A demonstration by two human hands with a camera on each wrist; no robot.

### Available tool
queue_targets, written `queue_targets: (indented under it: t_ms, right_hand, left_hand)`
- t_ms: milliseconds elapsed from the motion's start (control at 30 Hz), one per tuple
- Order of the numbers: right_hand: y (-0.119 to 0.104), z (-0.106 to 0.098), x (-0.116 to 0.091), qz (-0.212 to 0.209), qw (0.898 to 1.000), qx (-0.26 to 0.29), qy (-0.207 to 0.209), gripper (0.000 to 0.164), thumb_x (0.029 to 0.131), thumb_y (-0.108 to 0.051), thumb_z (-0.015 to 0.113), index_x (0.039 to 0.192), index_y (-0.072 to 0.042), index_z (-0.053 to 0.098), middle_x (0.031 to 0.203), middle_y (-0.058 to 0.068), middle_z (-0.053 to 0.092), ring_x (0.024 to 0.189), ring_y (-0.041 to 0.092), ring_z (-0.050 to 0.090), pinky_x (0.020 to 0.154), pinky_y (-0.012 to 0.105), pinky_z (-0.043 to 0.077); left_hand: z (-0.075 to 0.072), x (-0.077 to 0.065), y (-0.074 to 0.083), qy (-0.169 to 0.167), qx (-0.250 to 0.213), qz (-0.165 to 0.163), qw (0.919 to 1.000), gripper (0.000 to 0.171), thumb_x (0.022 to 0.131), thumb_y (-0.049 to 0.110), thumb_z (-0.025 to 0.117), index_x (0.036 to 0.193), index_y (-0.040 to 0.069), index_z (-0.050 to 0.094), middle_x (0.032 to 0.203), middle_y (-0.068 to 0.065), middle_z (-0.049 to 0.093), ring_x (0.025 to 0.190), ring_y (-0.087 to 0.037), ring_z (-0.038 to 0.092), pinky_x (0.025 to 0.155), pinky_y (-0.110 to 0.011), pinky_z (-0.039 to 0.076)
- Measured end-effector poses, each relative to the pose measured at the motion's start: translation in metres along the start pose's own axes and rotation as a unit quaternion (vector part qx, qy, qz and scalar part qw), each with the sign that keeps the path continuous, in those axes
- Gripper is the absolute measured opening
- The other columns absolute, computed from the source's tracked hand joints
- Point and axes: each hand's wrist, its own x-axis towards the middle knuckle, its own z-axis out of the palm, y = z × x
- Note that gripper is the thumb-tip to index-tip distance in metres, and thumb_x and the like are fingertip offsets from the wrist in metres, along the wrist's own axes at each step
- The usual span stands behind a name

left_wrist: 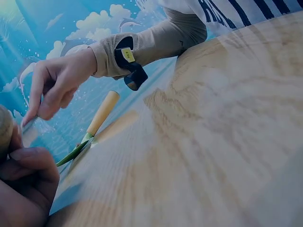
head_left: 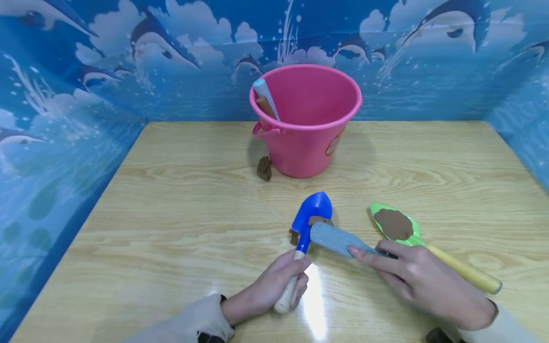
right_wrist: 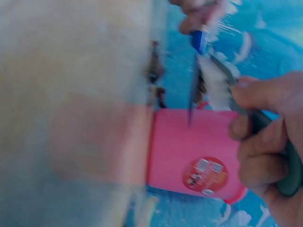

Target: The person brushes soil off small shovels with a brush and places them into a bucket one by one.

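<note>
My left hand (head_left: 274,286) grips the pale wooden handle of a blue toy shovel (head_left: 312,214) lying on the wooden table (head_left: 171,214). My right hand (head_left: 411,274) holds a grey-blue flat tool (head_left: 336,239) whose tip touches a brown clay lump (head_left: 319,220) on the blue blade. A smaller clay bit (head_left: 294,237) lies left of the shovel neck. A green shovel (head_left: 396,225) with brown clay on its blade and a yellow handle (head_left: 465,271) lies on the table under and behind my right hand. In the right wrist view the fingers (right_wrist: 265,142) curl round the grey tool's handle.
A pink bucket (head_left: 306,119) stands at the back middle with a white-and-brown stick (head_left: 266,100) leaning inside. A brown clay lump (head_left: 264,168) lies at the bucket's left foot. Blue dolphin-print walls (head_left: 64,119) enclose the table on three sides.
</note>
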Motion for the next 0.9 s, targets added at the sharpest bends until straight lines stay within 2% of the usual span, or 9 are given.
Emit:
queue_targets:
  t_ms: [133, 267, 533, 600, 633, 733, 800, 833, 900]
  right_hand:
    - [-0.003, 0.009, -0.002, 0.015, 0.999, -0.047, -0.001, 0.044, 0.106, -0.029, 0.030, 0.119, -0.012, 0.069, 0.081, -0.001, 0.054, 0.059, 0.000, 0.039, 0.045, 0.007, 0.032]
    - [-0.001, 0.014, -0.003, 0.040, 0.998, -0.051, 0.019, 0.043, 0.106, -0.030, 0.031, 0.121, -0.013, 0.068, 0.077, -0.001, 0.051, 0.056, 0.000, 0.038, 0.042, 0.009, 0.033]
    - [0.014, 0.017, 0.001, 0.076, 0.993, 0.002, 0.093, 0.038, 0.104, -0.029, 0.044, 0.112, -0.004, 0.072, 0.070, -0.004, 0.051, 0.055, -0.003, 0.034, 0.044, 0.007, 0.034]
    - [0.017, 0.015, 0.002, 0.098, 0.990, 0.018, 0.100, 0.038, 0.103, -0.030, 0.046, 0.111, -0.004, 0.072, 0.072, -0.002, 0.059, 0.056, -0.003, 0.041, 0.048, 0.008, 0.038]
    - [0.018, 0.014, 0.001, 0.113, 0.988, 0.034, 0.097, 0.037, 0.102, -0.031, 0.048, 0.112, -0.004, 0.071, 0.075, -0.001, 0.063, 0.058, -0.004, 0.043, 0.050, 0.008, 0.038]
    - [0.019, 0.011, 0.000, 0.134, 0.984, 0.085, 0.080, 0.033, 0.100, -0.029, 0.053, 0.116, -0.005, 0.070, 0.069, -0.006, 0.061, 0.057, -0.007, 0.040, 0.052, 0.006, 0.036]
    - [0.018, 0.010, -0.001, 0.126, 0.984, 0.105, 0.065, 0.034, 0.100, -0.028, 0.052, 0.118, -0.004, 0.068, 0.075, -0.003, 0.067, 0.061, -0.006, 0.047, 0.055, 0.006, 0.039]
    - [0.017, 0.010, -0.001, 0.119, 0.986, 0.107, 0.052, 0.034, 0.101, -0.028, 0.051, 0.120, -0.004, 0.067, 0.075, -0.004, 0.066, 0.061, -0.005, 0.045, 0.054, 0.007, 0.038]
    - [0.013, 0.011, -0.002, 0.104, 0.990, 0.093, 0.028, 0.040, 0.103, -0.032, 0.045, 0.122, -0.005, 0.066, 0.077, -0.006, 0.064, 0.064, -0.005, 0.047, 0.057, 0.006, 0.039]
  left_hand:
    - [-0.001, -0.002, -0.001, -0.014, 0.005, -0.001, 0.9999, 0.018, 0.102, 0.021, 0.038, 0.093, 0.007, 0.035, 0.053, 0.008, 0.042, 0.041, -0.005, 0.041, 0.039, -0.018, 0.036]
    - [-0.001, -0.004, -0.001, -0.034, 0.029, 0.001, 0.9990, 0.019, 0.102, 0.021, 0.038, 0.097, 0.004, 0.035, 0.055, 0.005, 0.042, 0.041, -0.005, 0.042, 0.038, -0.018, 0.036]
    - [0.002, -0.006, -0.003, -0.057, 0.061, 0.018, 0.9964, 0.017, 0.103, 0.018, 0.036, 0.091, 0.006, 0.035, 0.055, 0.002, 0.041, 0.041, -0.004, 0.042, 0.036, -0.018, 0.035]
    - [0.003, -0.006, -0.003, -0.058, 0.058, 0.021, 0.9964, 0.017, 0.103, 0.017, 0.036, 0.091, 0.006, 0.035, 0.055, 0.002, 0.041, 0.041, -0.004, 0.042, 0.036, -0.018, 0.035]
    - [0.003, -0.007, -0.003, -0.058, 0.051, 0.019, 0.9968, 0.017, 0.103, 0.018, 0.037, 0.091, 0.006, 0.035, 0.055, 0.002, 0.041, 0.041, -0.004, 0.042, 0.036, -0.018, 0.035]
    - [0.005, -0.007, -0.003, -0.055, 0.033, 0.020, 0.9977, 0.018, 0.103, 0.018, 0.037, 0.089, 0.006, 0.035, 0.054, 0.002, 0.042, 0.042, -0.005, 0.042, 0.038, -0.018, 0.035]
    - [0.006, -0.007, -0.002, -0.049, 0.010, 0.010, 0.9987, 0.018, 0.102, 0.019, 0.039, 0.089, 0.007, 0.035, 0.053, 0.003, 0.042, 0.043, -0.006, 0.042, 0.040, -0.019, 0.035]
    - [0.006, -0.007, -0.002, -0.045, -0.003, 0.006, 0.9990, 0.017, 0.102, 0.018, 0.039, 0.089, 0.007, 0.035, 0.052, 0.004, 0.042, 0.043, -0.006, 0.042, 0.040, -0.019, 0.035]
    - [0.006, -0.005, -0.002, -0.037, -0.023, -0.004, 0.9990, 0.017, 0.101, 0.019, 0.040, 0.090, 0.008, 0.034, 0.050, 0.007, 0.042, 0.042, -0.006, 0.041, 0.040, -0.019, 0.035]
